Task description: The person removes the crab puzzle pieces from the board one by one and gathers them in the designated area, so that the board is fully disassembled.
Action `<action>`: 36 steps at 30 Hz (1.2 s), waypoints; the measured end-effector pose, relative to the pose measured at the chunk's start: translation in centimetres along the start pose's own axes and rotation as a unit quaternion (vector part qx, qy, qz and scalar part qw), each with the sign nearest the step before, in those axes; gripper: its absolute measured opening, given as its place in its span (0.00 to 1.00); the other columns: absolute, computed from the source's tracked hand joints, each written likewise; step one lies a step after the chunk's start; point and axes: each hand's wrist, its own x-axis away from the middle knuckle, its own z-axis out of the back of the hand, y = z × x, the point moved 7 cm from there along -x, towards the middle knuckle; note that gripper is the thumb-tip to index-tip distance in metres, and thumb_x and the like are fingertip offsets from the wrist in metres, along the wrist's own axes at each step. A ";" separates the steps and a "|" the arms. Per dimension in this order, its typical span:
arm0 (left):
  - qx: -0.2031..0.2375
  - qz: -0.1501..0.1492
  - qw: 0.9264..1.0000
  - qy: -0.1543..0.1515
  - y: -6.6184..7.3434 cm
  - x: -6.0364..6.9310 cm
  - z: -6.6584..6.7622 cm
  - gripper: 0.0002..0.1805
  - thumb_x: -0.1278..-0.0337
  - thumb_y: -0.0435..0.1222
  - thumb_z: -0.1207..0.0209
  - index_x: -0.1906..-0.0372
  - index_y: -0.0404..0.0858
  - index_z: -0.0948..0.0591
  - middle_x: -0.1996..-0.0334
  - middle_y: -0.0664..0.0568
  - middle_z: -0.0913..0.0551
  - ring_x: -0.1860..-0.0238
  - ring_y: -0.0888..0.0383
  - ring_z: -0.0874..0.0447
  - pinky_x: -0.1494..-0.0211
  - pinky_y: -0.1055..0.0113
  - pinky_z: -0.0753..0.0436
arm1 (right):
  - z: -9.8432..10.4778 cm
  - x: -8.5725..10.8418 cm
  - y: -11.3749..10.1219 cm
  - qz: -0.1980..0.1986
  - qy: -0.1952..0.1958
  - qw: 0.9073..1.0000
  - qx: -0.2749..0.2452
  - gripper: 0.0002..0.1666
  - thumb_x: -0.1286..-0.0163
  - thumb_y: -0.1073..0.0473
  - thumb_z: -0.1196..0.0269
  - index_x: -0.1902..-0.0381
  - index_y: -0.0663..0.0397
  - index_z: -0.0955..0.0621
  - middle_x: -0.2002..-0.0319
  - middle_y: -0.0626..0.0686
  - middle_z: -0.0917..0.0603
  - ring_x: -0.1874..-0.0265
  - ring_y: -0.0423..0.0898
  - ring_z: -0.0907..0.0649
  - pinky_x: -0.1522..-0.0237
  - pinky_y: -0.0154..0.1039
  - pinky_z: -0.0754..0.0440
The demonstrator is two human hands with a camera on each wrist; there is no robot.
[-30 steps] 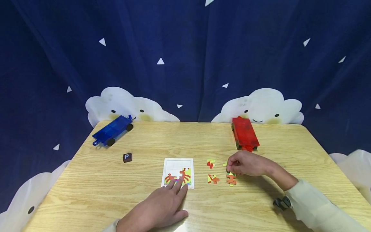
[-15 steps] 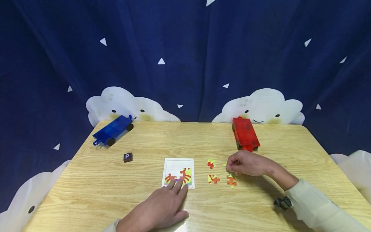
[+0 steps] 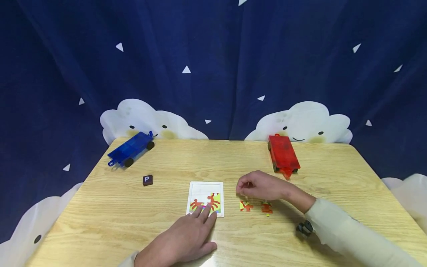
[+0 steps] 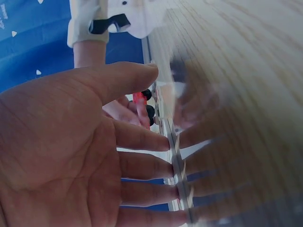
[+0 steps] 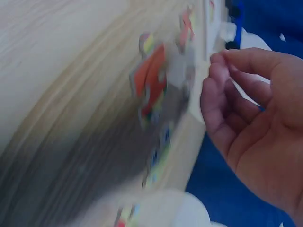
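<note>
A white square puzzle tray [image 3: 194,188] lies mid-table, its lower part filled with red, yellow and green crab pieces. My left hand [image 3: 188,233] rests flat, fingers straight, with the fingertips on its near edge; the left wrist view [image 4: 71,146] shows them along the edge. To the right of the tray, my right hand [image 3: 261,186] is low over the table with thumb and index fingertips together. Whether a piece is between them is hidden. Below it lie a yellow-and-red piece [image 3: 246,206] and orange puzzle pieces [image 3: 266,207]. The right wrist view shows a blurred orange piece [image 5: 150,78].
A red toy wagon [image 3: 283,152] stands at the back right, beyond the right hand. A blue toy wagon [image 3: 131,148] is at the back left, with a dark block marked P [image 3: 148,180] nearer. Blue curtain [image 3: 213,66] hangs behind the table.
My right hand has moved left from the right-hand pieces towards the tray and now covers the spot where a red-and-yellow piece lay. The left hand has stayed in place.
</note>
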 end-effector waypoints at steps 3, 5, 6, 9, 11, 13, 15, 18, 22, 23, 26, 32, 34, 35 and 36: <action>0.001 -0.001 1.000 -0.002 0.0 -0.1 -0.1 0.42 0.32 0.60 0.43 0.24 0.35 0.31 0.25 0.39 0.34 0.26 0.42 0.35 0.32 0.52 0.26 | -1.0 -1.7 -0.4 0.008 0.000 1.000 -0.014 0.07 0.23 0.63 0.39 0.57 0.51 0.13 0.65 0.46 0.14 0.67 0.40 0.21 0.62 0.36 0.21; -0.001 -0.001 1.000 -0.003 0.0 -0.1 -0.2 0.42 0.32 0.60 0.42 0.24 0.36 0.31 0.25 0.39 0.34 0.26 0.42 0.35 0.33 0.53 0.26 | -1.5 -2.7 -0.7 0.011 0.004 1.000 -0.021 0.07 0.24 0.64 0.39 0.56 0.52 0.13 0.65 0.45 0.15 0.67 0.40 0.21 0.61 0.36 0.22; -0.002 -0.002 1.000 -0.004 0.1 -0.1 -0.2 0.42 0.32 0.60 0.42 0.24 0.36 0.31 0.25 0.39 0.34 0.26 0.42 0.35 0.33 0.53 0.25 | -1.8 -3.1 -0.8 0.012 0.005 1.000 -0.026 0.07 0.24 0.64 0.39 0.55 0.53 0.14 0.65 0.45 0.15 0.66 0.40 0.21 0.60 0.35 0.22; -0.006 -0.002 1.000 -0.002 0.2 0.0 -0.3 0.42 0.32 0.60 0.42 0.24 0.36 0.31 0.25 0.40 0.33 0.26 0.42 0.35 0.33 0.53 0.25 | -2.4 -4.1 -1.4 0.022 0.005 0.999 -0.035 0.08 0.25 0.67 0.39 0.54 0.55 0.14 0.65 0.45 0.16 0.65 0.40 0.21 0.58 0.35 0.22; -0.007 -0.003 1.000 -0.001 0.2 0.0 -0.3 0.42 0.32 0.60 0.42 0.24 0.36 0.30 0.25 0.40 0.33 0.26 0.42 0.34 0.33 0.53 0.25 | -2.7 -4.6 -1.8 0.032 0.002 0.999 -0.028 0.08 0.26 0.68 0.38 0.54 0.56 0.14 0.64 0.46 0.17 0.64 0.40 0.21 0.57 0.36 0.22; -0.006 -0.004 1.000 0.002 0.2 0.0 -0.3 0.42 0.32 0.59 0.42 0.25 0.36 0.30 0.25 0.39 0.33 0.26 0.42 0.34 0.33 0.52 0.25 | -3.1 -4.8 -2.2 0.036 -0.010 0.999 -0.008 0.10 0.27 0.68 0.39 0.52 0.56 0.15 0.62 0.47 0.17 0.62 0.39 0.22 0.55 0.36 0.22; -0.005 -0.006 1.000 0.003 0.3 0.0 -0.2 0.42 0.32 0.59 0.42 0.25 0.35 0.30 0.26 0.39 0.33 0.27 0.42 0.34 0.33 0.52 0.25 | -3.4 -4.9 -2.6 0.037 -0.021 0.999 0.021 0.12 0.27 0.69 0.39 0.49 0.56 0.16 0.59 0.48 0.17 0.61 0.39 0.22 0.53 0.36 0.22; -0.008 -0.008 1.000 0.003 0.3 -0.1 -0.1 0.41 0.32 0.59 0.42 0.25 0.35 0.30 0.26 0.38 0.32 0.27 0.42 0.33 0.33 0.52 0.25 | -3.7 -5.0 -2.9 0.034 -0.031 0.997 0.061 0.15 0.27 0.70 0.41 0.46 0.56 0.16 0.57 0.48 0.17 0.59 0.41 0.21 0.50 0.38 0.22; -0.009 -0.005 1.000 -0.001 0.2 -0.1 -0.1 0.41 0.31 0.59 0.43 0.25 0.35 0.30 0.26 0.39 0.32 0.27 0.41 0.33 0.33 0.52 0.25 | -3.7 -5.3 -3.3 0.033 -0.027 0.996 0.084 0.18 0.28 0.74 0.44 0.47 0.57 0.15 0.57 0.49 0.17 0.56 0.44 0.19 0.48 0.40 0.21; -0.010 -0.005 1.000 -0.001 0.1 -0.1 -0.1 0.41 0.31 0.59 0.43 0.25 0.35 0.30 0.26 0.39 0.32 0.27 0.41 0.33 0.33 0.52 0.25 | -3.8 -5.3 -3.3 0.032 -0.028 0.995 0.086 0.18 0.28 0.74 0.44 0.47 0.57 0.15 0.57 0.49 0.17 0.56 0.44 0.19 0.47 0.40 0.21; -0.011 -0.003 1.000 0.000 0.1 -0.1 0.0 0.41 0.32 0.59 0.43 0.25 0.35 0.29 0.26 0.39 0.32 0.27 0.41 0.33 0.34 0.51 0.25 | -3.8 -5.4 -3.5 0.034 -0.033 0.995 0.089 0.19 0.28 0.74 0.44 0.47 0.57 0.14 0.57 0.49 0.16 0.56 0.43 0.19 0.48 0.39 0.21; -0.015 0.000 1.000 -0.006 0.2 -0.2 0.0 0.42 0.31 0.60 0.43 0.25 0.35 0.29 0.26 0.38 0.33 0.27 0.41 0.33 0.34 0.51 0.24 | -3.8 -5.6 -3.8 0.050 -0.022 0.993 0.102 0.17 0.29 0.74 0.44 0.50 0.57 0.14 0.59 0.48 0.17 0.58 0.41 0.20 0.50 0.39 0.21; -0.017 0.000 1.000 -0.008 0.2 -0.2 0.0 0.42 0.31 0.60 0.43 0.25 0.35 0.30 0.26 0.38 0.33 0.27 0.41 0.33 0.34 0.50 0.24 | -3.7 -5.6 -3.9 0.051 -0.014 0.993 0.106 0.15 0.27 0.72 0.43 0.51 0.57 0.13 0.60 0.47 0.17 0.59 0.40 0.20 0.50 0.39 0.21; -0.019 -0.001 1.000 -0.007 0.2 -0.2 0.0 0.42 0.31 0.60 0.43 0.25 0.35 0.29 0.26 0.38 0.33 0.27 0.41 0.33 0.34 0.50 0.24 | -3.6 -5.7 -3.9 0.051 -0.010 0.993 0.108 0.13 0.26 0.71 0.42 0.52 0.56 0.13 0.60 0.46 0.17 0.59 0.40 0.20 0.50 0.39 0.21; -0.022 0.000 1.000 -0.006 0.2 -0.3 0.1 0.42 0.31 0.60 0.43 0.25 0.35 0.29 0.26 0.39 0.33 0.27 0.41 0.33 0.34 0.50 0.24 | -3.6 -5.8 -3.9 0.051 -0.007 0.993 0.109 0.12 0.26 0.70 0.42 0.53 0.56 0.13 0.61 0.45 0.17 0.59 0.39 0.20 0.51 0.38 0.21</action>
